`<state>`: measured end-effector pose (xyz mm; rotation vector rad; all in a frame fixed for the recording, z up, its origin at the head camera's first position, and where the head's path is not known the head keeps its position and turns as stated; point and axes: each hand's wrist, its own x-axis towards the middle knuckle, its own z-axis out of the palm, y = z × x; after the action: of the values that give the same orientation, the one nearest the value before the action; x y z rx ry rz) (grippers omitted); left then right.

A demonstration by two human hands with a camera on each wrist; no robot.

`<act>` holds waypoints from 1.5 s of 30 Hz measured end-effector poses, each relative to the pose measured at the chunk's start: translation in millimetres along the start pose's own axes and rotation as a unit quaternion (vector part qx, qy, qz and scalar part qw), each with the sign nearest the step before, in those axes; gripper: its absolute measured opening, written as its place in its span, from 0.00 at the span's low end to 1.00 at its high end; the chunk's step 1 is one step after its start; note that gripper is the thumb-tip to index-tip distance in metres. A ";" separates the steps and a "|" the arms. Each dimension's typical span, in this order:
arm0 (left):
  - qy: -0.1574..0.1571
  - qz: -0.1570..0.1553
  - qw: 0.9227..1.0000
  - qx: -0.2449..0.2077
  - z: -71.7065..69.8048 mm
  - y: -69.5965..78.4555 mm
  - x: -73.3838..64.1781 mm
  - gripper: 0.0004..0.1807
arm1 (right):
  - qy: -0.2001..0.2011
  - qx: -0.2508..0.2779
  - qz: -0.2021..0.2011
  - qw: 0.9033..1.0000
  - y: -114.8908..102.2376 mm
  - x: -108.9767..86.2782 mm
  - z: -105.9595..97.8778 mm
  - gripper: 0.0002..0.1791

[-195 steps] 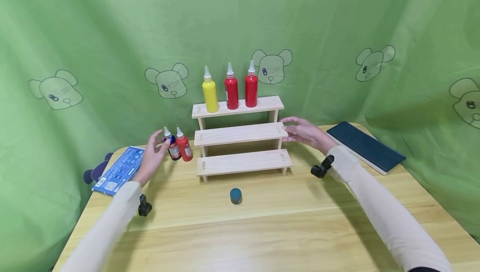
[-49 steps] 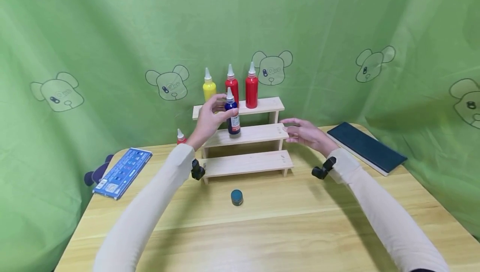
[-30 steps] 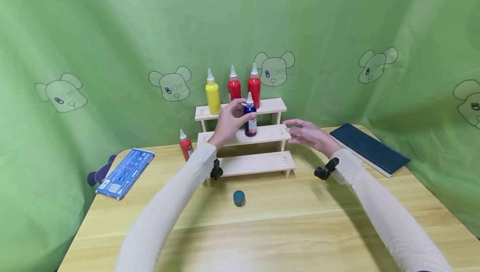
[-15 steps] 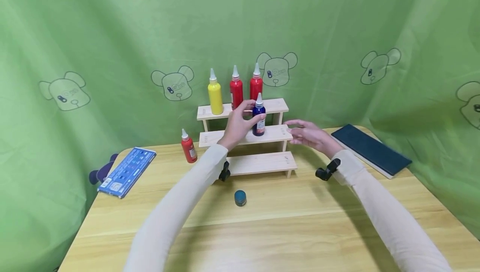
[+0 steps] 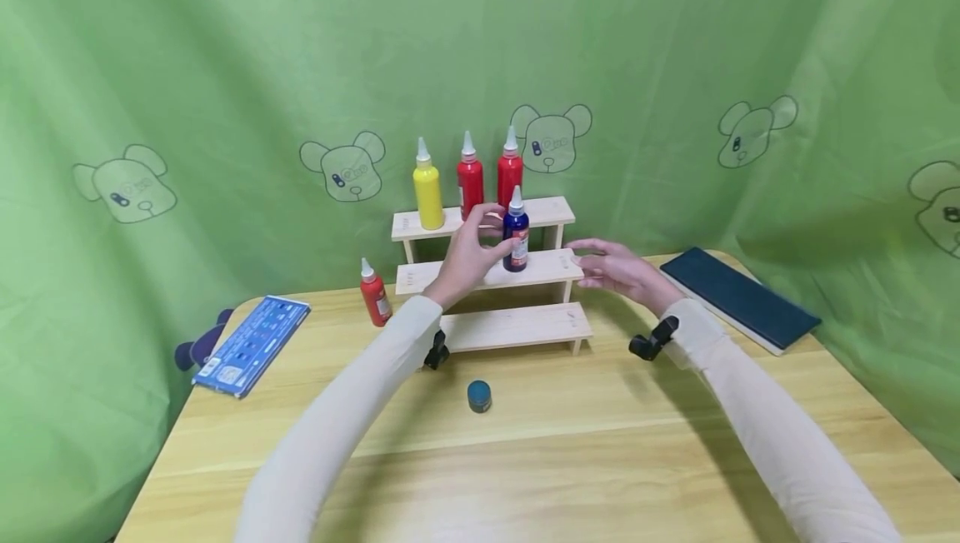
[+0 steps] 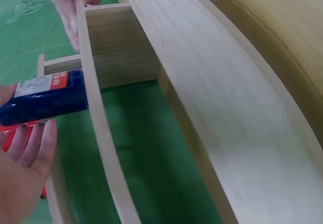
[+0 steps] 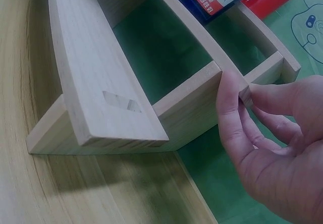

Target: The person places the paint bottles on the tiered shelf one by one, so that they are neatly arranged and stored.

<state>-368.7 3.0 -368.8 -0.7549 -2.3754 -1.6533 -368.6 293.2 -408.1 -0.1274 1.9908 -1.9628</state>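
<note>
A blue squeeze bottle (image 5: 516, 243) with a white pointed cap stands upright on the middle step of the three-tier wooden shelf (image 5: 423, 276), toward its right end. My left hand (image 5: 467, 258) is around it with fingers spread. In the left wrist view the straight fingers (image 6: 45, 148) are apart from the blue bottle (image 6: 45, 98), and the thumb is at its side, partly cut off. My right hand (image 5: 618, 270) pinches the right end of the middle step; the right wrist view shows thumb (image 7: 275, 98) and forefinger on the board's corner.
On the top step stand a yellow bottle (image 5: 428, 197) and two red bottles (image 5: 470, 185). Another red bottle (image 5: 376, 300) is on the table left of the shelf. A small teal-lidded jar (image 5: 479, 396) sits in front. A blue packet (image 5: 252, 345) lies left, a dark notebook (image 5: 738, 297) right.
The left hand has carried the blue bottle from the table to the middle step, slid it right, and just now loosened its fingers, drawing slightly left. The right hand stays on the shelf.
</note>
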 end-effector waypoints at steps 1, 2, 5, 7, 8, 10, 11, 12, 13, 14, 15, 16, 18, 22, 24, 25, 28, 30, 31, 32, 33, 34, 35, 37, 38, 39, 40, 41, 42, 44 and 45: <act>-0.001 0.002 1.000 -0.004 -2.1 0.9 -0.9 0.30 | -0.001 0.001 0.000 1.000 0.3 -0.1 0.1 0.33; -0.003 0.004 1.000 -0.007 -4.6 2.3 -2.0 0.30 | -0.001 0.001 0.000 1.000 0.6 -0.1 -0.1 0.33; -0.004 0.019 1.000 -0.018 -13.2 5.4 -5.6 0.30 | -0.001 0.001 -0.004 1.000 1.7 0.3 0.7 0.33; -0.004 0.025 0.999 -0.026 -20.7 7.9 -8.9 0.29 | 0.001 0.002 -0.002 1.000 1.7 1.4 1.6 0.33; -0.003 0.026 0.999 -0.030 -24.2 8.5 -10.4 0.28 | 0.000 -0.002 -0.002 1.000 1.5 1.6 1.7 0.33; -0.002 0.030 0.999 -0.032 -31.2 8.4 -13.6 0.27 | 0.001 -0.010 -0.005 1.000 0.7 1.6 2.5 0.33; -0.002 0.028 0.999 -0.033 -34.9 8.4 -15.5 0.26 | 0.002 -0.014 -0.006 1.000 0.1 1.4 2.9 0.33; -0.003 0.026 0.999 -0.035 -38.5 8.3 -17.3 0.26 | 0.004 -0.017 -0.007 1.000 -0.4 1.2 3.0 0.33; -0.001 0.024 0.999 -0.036 -41.8 7.4 -19.1 0.25 | 0.003 -0.022 -0.010 1.000 -0.8 0.6 3.3 0.33; 0.001 0.022 0.999 -0.036 -45.1 6.5 -21.1 0.25 | 0.003 -0.025 -0.011 1.000 -1.2 0.0 3.6 0.33; 0.004 0.020 0.999 -0.034 -48.6 5.6 -23.3 0.25 | 0.004 -0.025 -0.010 1.000 -1.3 -0.2 3.8 0.33; 0.008 0.017 0.999 -0.034 -52.3 4.7 -25.3 0.25 | 0.004 -0.021 -0.009 1.000 -1.2 0.2 4.0 0.32; 0.019 0.014 0.999 -0.035 -59.3 2.8 -28.9 0.25 | 0.001 -0.020 -0.006 1.000 -1.1 0.7 4.2 0.33; 0.038 0.011 0.999 -0.033 -70.0 0.9 -35.8 0.24 | 0.002 -0.023 -0.009 1.000 -1.7 -0.1 3.9 0.33; 0.040 0.009 0.999 -0.032 -73.7 1.1 -40.2 0.24 | 0.004 -0.017 -0.009 1.000 -1.8 -1.0 3.0 0.33; 0.041 0.008 0.999 -0.033 -75.6 0.9 -42.5 0.23 | 0.002 -0.017 -0.011 1.000 -1.7 -1.6 2.4 0.33; 0.047 0.011 0.999 -0.024 -82.5 -0.5 -49.7 0.23 | -0.002 -0.008 -0.011 1.000 -0.9 -0.7 2.0 0.34; 0.057 0.014 0.998 -0.014 -90.1 -2.6 -54.2 0.22 | -0.007 -0.001 -0.010 1.000 0.0 1.6 2.4 0.34; 0.063 0.014 0.998 -0.008 -94.4 -4.0 -56.6 0.22 | -0.009 -0.002 -0.010 1.000 0.4 2.3 2.2 0.34; 0.069 0.014 0.998 -0.003 -99.4 -5.4 -58.7 0.22 | -0.007 0.002 -0.007 1.000 0.7 3.3 2.5 0.33; 0.075 0.011 0.997 -0.001 -104.8 -6.9 -60.9 0.21 | -0.009 0.003 -0.007 1.000 1.0 3.9 2.4 0.34; 0.081 0.009 0.997 -0.002 -110.5 -8.6 -62.9 0.21 | -0.009 0.004 -0.005 1.000 1.0 4.2 2.6 0.34; 0.087 0.003 0.996 -0.004 -116.2 -10.3 -65.1 0.20 | -0.010 0.002 -0.005 1.000 1.0 4.3 2.7 0.34; 0.098 -0.009 0.995 -0.016 -127.1 -14.1 -69.2 0.18 | -0.010 -0.003 -0.004 1.000 0.7 3.7 3.1 0.34; 0.104 -0.016 0.994 -0.023 -131.7 -16.2 -71.3 0.18 | -0.009 -0.005 -0.003 1.000 0.4 3.3 3.3 0.34; 0.111 -0.024 0.993 -0.030 -135.9 -18.5 -73.4 0.17 | -0.010 -0.007 -0.003 1.000 0.2 2.8 3.4 0.34; 0.119 -0.030 0.992 -0.033 -139.7 -20.9 -75.4 0.16 | -0.009 -0.006 -0.001 1.000 -0.1 2.5 3.5 0.33; 0.128 -0.039 0.990 -0.032 -143.0 -23.5 -77.4 0.16 | -0.009 -0.006 0.000 1.000 -0.3 2.2 3.4 0.33; 0.139 -0.044 0.989 -0.030 -145.8 -26.7 -79.3 0.16 | -0.010 -0.007 0.000 1.000 -0.5 1.8 3.5 0.33; 0.161 -0.052 0.985 -0.016 -150.7 -34.0 -83.4 0.16 | -0.012 -0.008 -0.002 1.000 -0.7 1.6 3.4 0.33; 0.172 -0.056 0.984 -0.009 -153.1 -38.2 -85.3 0.16 | -0.012 -0.008 -0.003 1.000 -0.7 1.8 3.6 0.33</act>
<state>-337.8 -173.5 -376.3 -0.3097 -2.1945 -1.6878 -369.3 289.2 -407.6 -0.1589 1.9937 -1.9403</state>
